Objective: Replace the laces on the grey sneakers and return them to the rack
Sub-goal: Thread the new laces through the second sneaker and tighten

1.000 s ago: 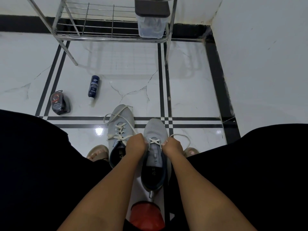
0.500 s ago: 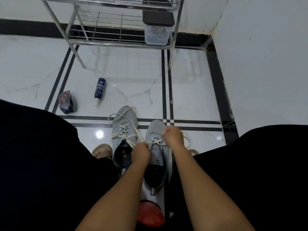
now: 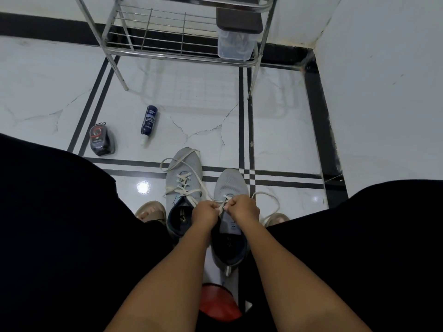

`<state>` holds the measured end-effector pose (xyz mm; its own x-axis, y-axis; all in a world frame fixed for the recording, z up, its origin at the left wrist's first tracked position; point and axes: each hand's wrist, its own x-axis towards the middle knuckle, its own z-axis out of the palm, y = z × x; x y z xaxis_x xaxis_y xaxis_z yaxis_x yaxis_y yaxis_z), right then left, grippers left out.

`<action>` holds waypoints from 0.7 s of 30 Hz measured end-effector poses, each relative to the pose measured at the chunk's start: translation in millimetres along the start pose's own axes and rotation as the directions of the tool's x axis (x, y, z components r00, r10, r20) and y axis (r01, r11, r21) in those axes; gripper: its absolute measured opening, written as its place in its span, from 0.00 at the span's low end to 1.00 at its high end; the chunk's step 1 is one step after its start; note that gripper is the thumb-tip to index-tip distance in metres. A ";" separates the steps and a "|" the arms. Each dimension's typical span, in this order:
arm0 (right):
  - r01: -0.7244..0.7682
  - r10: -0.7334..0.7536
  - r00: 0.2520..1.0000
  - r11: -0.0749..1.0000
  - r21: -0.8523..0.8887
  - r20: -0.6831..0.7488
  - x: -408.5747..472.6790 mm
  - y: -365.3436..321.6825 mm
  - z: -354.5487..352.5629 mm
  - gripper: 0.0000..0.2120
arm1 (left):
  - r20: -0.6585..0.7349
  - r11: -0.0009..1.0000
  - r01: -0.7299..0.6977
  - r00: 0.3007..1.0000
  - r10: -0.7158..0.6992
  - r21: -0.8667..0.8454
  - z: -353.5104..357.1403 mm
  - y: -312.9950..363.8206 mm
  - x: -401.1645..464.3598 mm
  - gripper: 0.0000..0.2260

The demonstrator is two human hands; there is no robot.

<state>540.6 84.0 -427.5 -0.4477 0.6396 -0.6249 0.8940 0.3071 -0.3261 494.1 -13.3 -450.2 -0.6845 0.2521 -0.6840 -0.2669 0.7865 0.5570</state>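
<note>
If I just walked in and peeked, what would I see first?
First, two hands, the left hand and right hand, close together low in the middle, pinching a cream shoelace over the right grey mesh sneaker. Its twin, the left grey mesh sneaker, sits beside it on the shiny white tiled floor with loose laces. Farther back stands a silver wire shoe rack.

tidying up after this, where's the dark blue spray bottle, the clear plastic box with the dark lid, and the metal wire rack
dark blue spray bottle (image 3: 149,121), head view, on its labelled body
clear plastic box with the dark lid (image 3: 235,45), head view, on its see-through front wall
metal wire rack (image 3: 153,53), head view, on the lower shelf's front rail
</note>
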 end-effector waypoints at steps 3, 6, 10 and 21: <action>0.013 -0.014 1.000 0.999 0.041 0.009 3.1 2.1 1.9 0.10 | 0.000 0.998 -0.016 1.000 0.016 0.062 0.5 3.3 -0.1 0.09; 0.039 -0.038 0.999 0.995 0.088 -0.009 4.8 4.1 6.4 0.12 | -0.026 0.986 -0.071 0.997 0.075 0.148 0.5 6.2 0.5 0.11; 0.098 -0.097 0.995 0.987 0.126 -0.018 5.2 8.0 3.6 0.06 | -0.048 0.956 -0.149 0.985 0.166 0.252 3.1 4.7 -0.6 0.08; -0.016 0.026 0.999 0.957 -0.288 0.033 -1.7 29.4 -17.9 0.15 | -0.312 0.998 -0.046 0.949 0.030 -0.044 -18.4 17.4 4.2 0.06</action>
<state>567.9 104.6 -423.4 -0.4243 0.6240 -0.6562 0.8678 0.4871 -0.0980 474.1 -9.0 -434.7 -0.8698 0.0865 -0.4857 -0.2649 0.7486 0.6078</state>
